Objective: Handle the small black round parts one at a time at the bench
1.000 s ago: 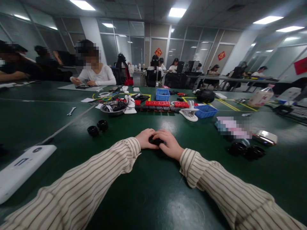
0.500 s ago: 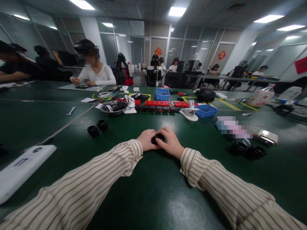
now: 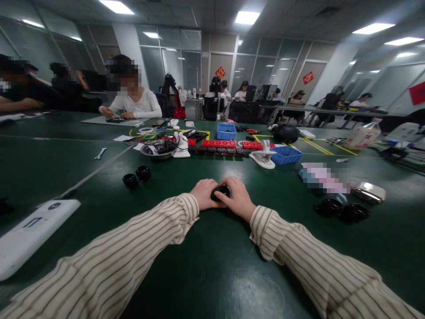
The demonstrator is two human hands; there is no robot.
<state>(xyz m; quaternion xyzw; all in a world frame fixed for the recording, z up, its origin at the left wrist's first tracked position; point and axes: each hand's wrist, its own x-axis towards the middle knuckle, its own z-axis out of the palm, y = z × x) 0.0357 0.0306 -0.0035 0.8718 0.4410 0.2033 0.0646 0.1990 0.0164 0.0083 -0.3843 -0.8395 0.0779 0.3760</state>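
Head view | our left hand and right hand were curled round a black cup, fingers closed to its width | we had it between both palms, over the green table; contact with the surface, we could not tell | a second cup and third cup stood side by side leftward

My long sleeves are cream-coloured, with thin brownish stripes running lengthwise and soft creases in the fabric. The cuffs sit loose and rumpled, and beyond them my hands are bare.
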